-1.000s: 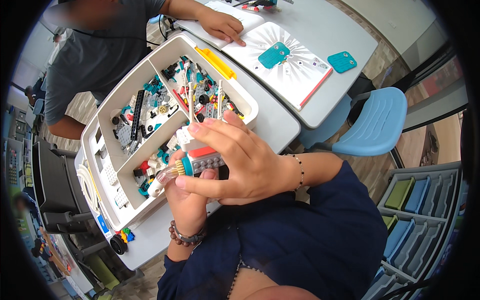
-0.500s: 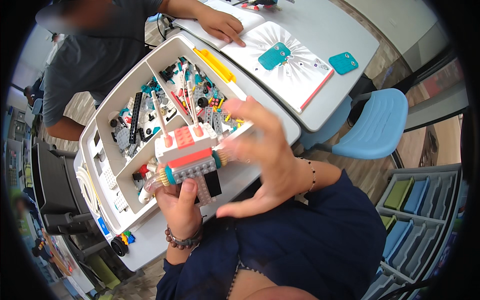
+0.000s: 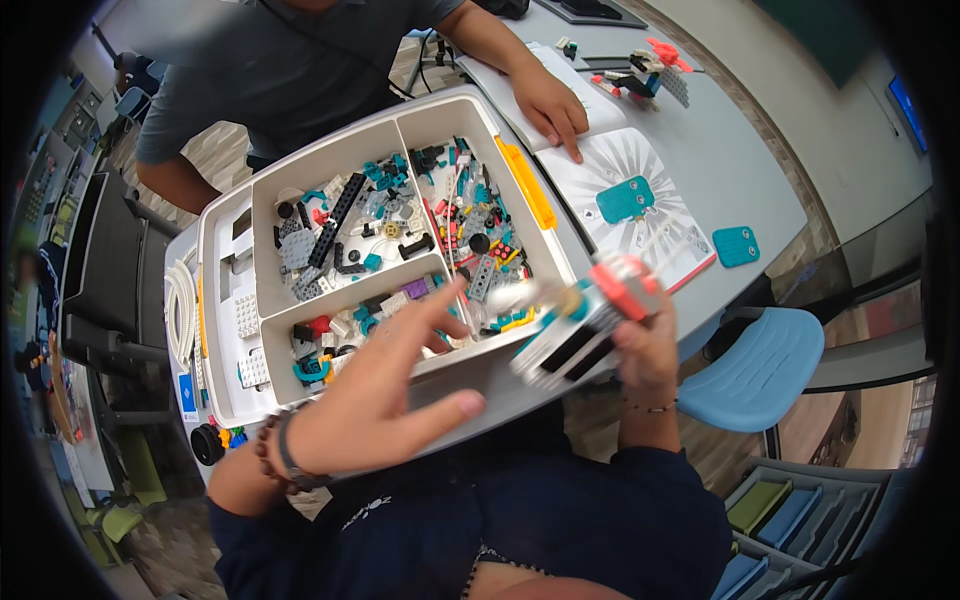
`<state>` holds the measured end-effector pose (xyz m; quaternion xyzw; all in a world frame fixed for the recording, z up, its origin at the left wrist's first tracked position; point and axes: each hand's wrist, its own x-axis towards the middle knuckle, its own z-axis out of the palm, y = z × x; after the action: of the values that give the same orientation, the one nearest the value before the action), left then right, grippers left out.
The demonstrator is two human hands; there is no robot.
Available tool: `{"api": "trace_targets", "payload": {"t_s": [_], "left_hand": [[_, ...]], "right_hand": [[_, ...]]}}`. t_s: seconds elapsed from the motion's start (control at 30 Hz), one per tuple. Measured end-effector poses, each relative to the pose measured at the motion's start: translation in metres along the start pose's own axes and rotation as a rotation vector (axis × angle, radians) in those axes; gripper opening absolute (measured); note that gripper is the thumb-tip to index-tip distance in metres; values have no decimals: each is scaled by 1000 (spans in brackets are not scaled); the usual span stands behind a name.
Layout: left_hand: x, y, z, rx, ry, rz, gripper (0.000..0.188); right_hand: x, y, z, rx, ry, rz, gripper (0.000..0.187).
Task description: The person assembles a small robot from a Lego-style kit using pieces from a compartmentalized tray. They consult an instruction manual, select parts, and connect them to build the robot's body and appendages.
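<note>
My right hand (image 3: 648,350) grips a building-brick model (image 3: 575,340), tilted and smeared by motion, over the table's near edge. White, coral, teal and black parts show on it. Fingers apart and holding nothing, my left hand (image 3: 375,385) hovers over the near edge of a white sorting tray (image 3: 420,368). Loose bricks in several colours fill the tray's compartments, among them a long black beam (image 3: 337,220). Right of the tray lies an open instruction booklet (image 3: 655,235) with a teal shape pictured on its page.
Across the table, another person's hand (image 3: 552,110) points at the booklet. A teal plate (image 3: 736,247) lies right of it, and another brick model (image 3: 650,75) stands farther back. A blue chair (image 3: 755,370) is at the right, a white cable coil (image 3: 180,315) at the left.
The model has passed from my left hand to my right and moved rightward, turning on the way. My left hand has let go and opened. The view has shifted too.
</note>
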<state>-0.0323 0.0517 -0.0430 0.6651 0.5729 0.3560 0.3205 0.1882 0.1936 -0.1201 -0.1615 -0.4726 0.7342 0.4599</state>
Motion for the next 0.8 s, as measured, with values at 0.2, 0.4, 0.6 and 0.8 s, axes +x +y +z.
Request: {"api": "trace_targets", "payload": {"t_s": [0.2, 0.4, 0.6, 0.8], "left_hand": [[58, 3, -44, 330, 75, -16, 67], [113, -2, -40, 330, -58, 79, 50], [234, -27, -37, 633, 77, 195, 34], [415, -131, -30, 719, -833, 1396, 37]], "right_hand": [[28, -28, -71, -242, 416, -307, 48], [58, -50, -151, -499, 639, -422, 35], [126, -82, -221, -64, 711, -365, 32], [173, -72, -287, 64, 799, -351, 32]]}}
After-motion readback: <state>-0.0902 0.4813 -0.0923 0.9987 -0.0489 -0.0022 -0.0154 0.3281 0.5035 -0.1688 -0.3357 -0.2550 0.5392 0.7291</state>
